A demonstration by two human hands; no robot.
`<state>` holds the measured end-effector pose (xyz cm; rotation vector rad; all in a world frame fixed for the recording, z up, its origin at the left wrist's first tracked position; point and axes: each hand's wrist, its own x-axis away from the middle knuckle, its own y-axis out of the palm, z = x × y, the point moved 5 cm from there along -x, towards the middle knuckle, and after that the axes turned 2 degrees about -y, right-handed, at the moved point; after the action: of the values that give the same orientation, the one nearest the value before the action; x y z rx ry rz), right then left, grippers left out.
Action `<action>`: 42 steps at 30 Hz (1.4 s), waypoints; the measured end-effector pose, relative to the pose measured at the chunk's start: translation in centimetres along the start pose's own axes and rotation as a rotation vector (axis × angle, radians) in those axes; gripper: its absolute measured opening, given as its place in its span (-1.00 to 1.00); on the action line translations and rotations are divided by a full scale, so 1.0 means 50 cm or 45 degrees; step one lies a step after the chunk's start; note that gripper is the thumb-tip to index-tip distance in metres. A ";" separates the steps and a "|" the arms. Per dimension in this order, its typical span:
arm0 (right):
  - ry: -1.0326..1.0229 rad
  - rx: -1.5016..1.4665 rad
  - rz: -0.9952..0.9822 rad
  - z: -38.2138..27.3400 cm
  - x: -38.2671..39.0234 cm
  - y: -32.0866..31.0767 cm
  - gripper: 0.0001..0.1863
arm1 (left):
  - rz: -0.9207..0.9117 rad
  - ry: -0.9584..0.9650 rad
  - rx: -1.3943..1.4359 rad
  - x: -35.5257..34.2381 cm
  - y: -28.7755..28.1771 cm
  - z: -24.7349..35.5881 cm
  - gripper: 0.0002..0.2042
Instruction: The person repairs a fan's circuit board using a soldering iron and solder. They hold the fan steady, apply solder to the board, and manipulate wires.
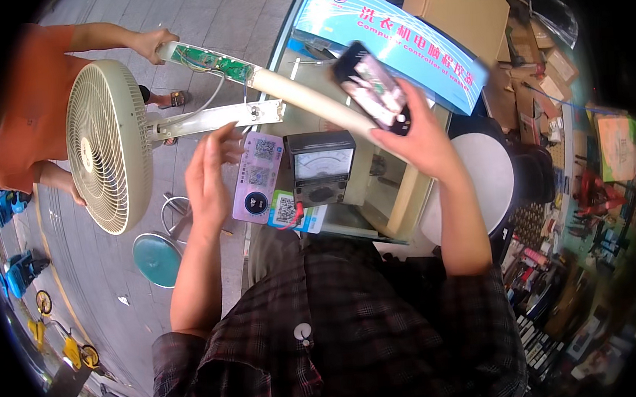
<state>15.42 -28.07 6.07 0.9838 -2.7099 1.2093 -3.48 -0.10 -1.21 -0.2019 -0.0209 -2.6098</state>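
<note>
My right hand [409, 133] holds a black smartphone [373, 88], its screen showing a live picture with green and white shapes, above a long white fan pole [311, 96]. The pole's opened end exposes a green circuit board [213, 64]. My left hand [211, 173] is empty with fingers loosely apart, just below a white strip [224, 116] beside the white fan head [104, 147]. An analog multimeter [323, 165] with a red lead sits between my hands, by a purple code card [257, 177] on the glass counter [379, 224].
Another person [35, 107] grips the pole's end and the fan. A blue printed panel [394, 27] and cardboard box [459, 0] lie beyond. A round white stool-like disc [468, 188] and cluttered bench [592, 216] are right. A teal-topped stool [153, 262] stands lower left.
</note>
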 end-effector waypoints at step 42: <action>-0.423 0.398 0.625 0.088 0.063 -0.024 -0.53 | 0.138 -0.495 -0.884 0.307 -0.187 -0.384 -0.80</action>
<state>14.55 -33.35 4.59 0.5868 -3.2186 1.7276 -23.97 -0.66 -17.71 -0.9161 0.7388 -2.3299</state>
